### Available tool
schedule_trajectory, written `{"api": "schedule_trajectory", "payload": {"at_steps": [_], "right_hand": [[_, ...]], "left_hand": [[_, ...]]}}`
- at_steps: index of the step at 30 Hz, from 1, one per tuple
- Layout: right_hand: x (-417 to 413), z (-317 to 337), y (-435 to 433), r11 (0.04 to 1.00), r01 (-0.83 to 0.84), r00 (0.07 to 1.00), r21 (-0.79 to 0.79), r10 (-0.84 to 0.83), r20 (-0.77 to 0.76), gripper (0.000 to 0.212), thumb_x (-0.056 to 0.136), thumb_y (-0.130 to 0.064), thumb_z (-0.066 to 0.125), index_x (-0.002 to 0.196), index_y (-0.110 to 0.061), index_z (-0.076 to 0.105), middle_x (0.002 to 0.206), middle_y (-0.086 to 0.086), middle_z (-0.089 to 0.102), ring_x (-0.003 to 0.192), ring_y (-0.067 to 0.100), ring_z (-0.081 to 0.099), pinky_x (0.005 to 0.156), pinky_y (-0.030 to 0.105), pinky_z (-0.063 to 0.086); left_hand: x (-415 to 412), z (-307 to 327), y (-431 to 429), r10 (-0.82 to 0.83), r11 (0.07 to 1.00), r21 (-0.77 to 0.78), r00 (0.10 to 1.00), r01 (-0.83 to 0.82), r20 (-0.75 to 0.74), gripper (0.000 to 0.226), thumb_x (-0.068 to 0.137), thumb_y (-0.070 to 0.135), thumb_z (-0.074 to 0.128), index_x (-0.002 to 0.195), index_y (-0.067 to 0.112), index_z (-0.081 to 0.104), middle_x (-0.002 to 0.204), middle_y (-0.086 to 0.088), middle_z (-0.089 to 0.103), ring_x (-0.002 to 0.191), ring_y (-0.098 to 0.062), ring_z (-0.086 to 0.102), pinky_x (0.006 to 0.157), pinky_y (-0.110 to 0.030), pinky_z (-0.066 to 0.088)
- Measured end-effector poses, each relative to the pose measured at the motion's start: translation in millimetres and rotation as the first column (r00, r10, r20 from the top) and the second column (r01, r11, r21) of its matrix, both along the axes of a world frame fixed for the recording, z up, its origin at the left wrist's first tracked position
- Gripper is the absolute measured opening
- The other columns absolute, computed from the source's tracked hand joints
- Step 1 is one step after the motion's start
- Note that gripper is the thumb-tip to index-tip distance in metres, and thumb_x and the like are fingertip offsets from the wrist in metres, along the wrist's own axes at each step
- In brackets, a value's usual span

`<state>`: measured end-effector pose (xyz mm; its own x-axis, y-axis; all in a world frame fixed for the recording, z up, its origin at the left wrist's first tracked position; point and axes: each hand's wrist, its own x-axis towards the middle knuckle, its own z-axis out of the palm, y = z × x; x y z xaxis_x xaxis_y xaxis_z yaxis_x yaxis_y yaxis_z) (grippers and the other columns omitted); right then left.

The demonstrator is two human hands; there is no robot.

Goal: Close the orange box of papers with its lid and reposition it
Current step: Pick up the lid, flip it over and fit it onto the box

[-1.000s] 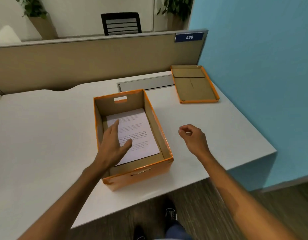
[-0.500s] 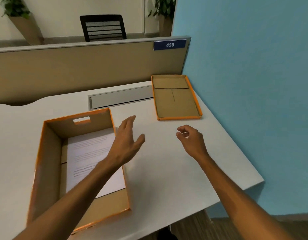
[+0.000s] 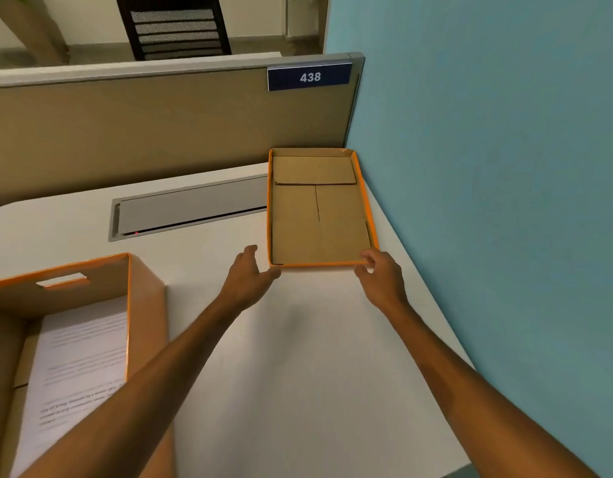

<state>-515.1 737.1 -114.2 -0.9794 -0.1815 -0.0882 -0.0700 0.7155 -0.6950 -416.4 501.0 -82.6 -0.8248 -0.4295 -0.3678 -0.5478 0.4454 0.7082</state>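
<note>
Head view: white desk (image 3: 298, 374) against a beige partition and blue wall; orange lid (image 3: 320, 215) lies inside-up at the far right corner. Left hand (image 3: 248, 277), fingers spread, touches its near-left corner; right hand (image 3: 379, 277) pinches the near-right corner. Open orange box (image 3: 139, 305) with papers (image 3: 77, 367) sits near left.

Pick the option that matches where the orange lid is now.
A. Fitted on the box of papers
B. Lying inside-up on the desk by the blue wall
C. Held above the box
B: the lid lies open side up on the desk beside the blue wall, both hands at its near edge.
</note>
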Motion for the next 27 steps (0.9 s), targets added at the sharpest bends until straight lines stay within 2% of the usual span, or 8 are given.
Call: {"api": "schedule_trajectory", "payload": {"at_steps": [6, 11, 13, 16, 19, 21, 24, 27], "right_hand": [[-46.8, -24.4, -0.3, 0.989, 0.128, 0.987, 0.079, -0.135, 0.086, 0.048, 0.089, -0.017, 0.059, 0.135, -0.011, 0.047, 0.132, 0.016, 0.049, 0.118, 0.034, 0.051, 0.089, 0.040, 0.046], [-70.6, -36.5, 1.1, 0.982, 0.175, 0.969, 0.069, -0.184, 0.166, 0.048, 0.089, -0.017, 0.059, 0.135, -0.009, 0.048, 0.129, 0.017, 0.056, 0.112, 0.036, 0.057, 0.090, 0.045, 0.051], [-78.4, -39.0, 2.4, 0.976, 0.214, 0.958, 0.044, -0.219, 0.184, 0.040, 0.087, -0.009, 0.057, 0.126, -0.006, 0.056, 0.123, 0.015, 0.063, 0.106, 0.035, 0.061, 0.087, 0.045, 0.054], [-88.9, -40.9, 4.7, 0.954, 0.298, 0.927, -0.028, -0.282, 0.248, 0.021, 0.080, 0.008, 0.052, 0.092, 0.002, 0.068, 0.097, 0.021, 0.071, 0.088, 0.041, 0.067, 0.074, 0.054, 0.058], [-92.5, -36.3, 8.0, 0.892, 0.410, 0.862, -0.193, -0.309, 0.403, 0.030, 0.080, 0.012, 0.059, 0.078, -0.016, 0.069, 0.094, 0.015, 0.073, 0.085, 0.033, 0.070, 0.065, 0.044, 0.062], [-91.0, -32.4, 11.4, 0.844, 0.443, 0.834, -0.303, -0.264, 0.484, 0.031, 0.081, 0.011, 0.063, 0.083, -0.019, 0.070, 0.096, 0.012, 0.073, 0.086, 0.030, 0.071, 0.060, 0.035, 0.059], [-84.9, -27.5, 15.0, 0.798, 0.459, 0.818, -0.392, -0.207, 0.536, 0.027, 0.084, 0.012, 0.061, 0.102, -0.006, 0.071, 0.097, 0.016, 0.071, 0.085, 0.032, 0.070, 0.064, 0.035, 0.057], [-75.1, -22.5, 17.0, 0.776, 0.457, 0.814, -0.435, -0.168, 0.556, 0.028, 0.086, 0.011, 0.061, 0.109, -0.003, 0.068, 0.099, 0.017, 0.070, 0.088, 0.032, 0.068, 0.071, 0.039, 0.058]], "left_hand": [[-40.9, -26.3, -0.8, 0.094, 0.989, 0.107, 0.990, -0.105, 0.104, 0.074, 0.093, 0.033, 0.063, 0.152, 0.009, 0.027, 0.156, -0.016, 0.038, 0.137, -0.034, 0.043, 0.105, -0.045, 0.043], [-60.7, -41.3, -4.0, 0.165, 0.959, 0.206, 0.974, -0.195, 0.154, 0.055, 0.094, 0.015, 0.057, 0.145, 0.006, 0.038, 0.140, -0.017, 0.052, 0.122, -0.034, 0.055, 0.103, -0.047, 0.049], [-66.7, -44.9, -6.9, 0.236, 0.922, 0.274, 0.958, -0.273, 0.163, 0.052, 0.092, 0.009, 0.060, 0.142, 0.004, 0.043, 0.134, -0.017, 0.055, 0.119, -0.034, 0.058, 0.100, -0.048, 0.052], [-72.6, -47.0, -14.6, 0.320, 0.863, 0.355, 0.932, -0.361, 0.169, 0.042, 0.092, 0.001, 0.059, 0.133, 0.001, 0.050, 0.131, -0.022, 0.057, 0.114, -0.035, 0.062, 0.094, -0.043, 0.055], [-73.6, -42.7, -21.9, 0.349, 0.822, 0.418, 0.922, -0.387, 0.167, 0.036, 0.094, 0.003, 0.058, 0.130, 0.002, 0.051, 0.128, -0.022, 0.058, 0.100, -0.031, 0.063, 0.088, -0.040, 0.056], [-71.3, -39.2, -25.9, 0.337, 0.809, 0.459, 0.929, -0.368, 0.151, 0.042, 0.097, 0.010, 0.059, 0.137, 0.005, 0.047, 0.128, -0.020, 0.057, 0.099, -0.029, 0.061, 0.091, -0.041, 0.054], [-64.8, -31.3, -29.7, 0.285, 0.793, 0.525, 0.950, -0.308, 0.126, 0.043, 0.101, 0.015, 0.054, 0.141, 0.002, 0.046, 0.127, -0.015, 0.056, 0.107, -0.027, 0.058, 0.091, -0.041, 0.050], [-54.5, -19.6, -36.1, 0.294, 0.677, 0.674, 0.948, -0.296, 0.122, 0.031, 0.101, 0.010, 0.052, 0.129, -0.003, 0.053, 0.126, -0.015, 0.057, 0.106, -0.028, 0.060, 0.085, -0.039, 0.056]]}}
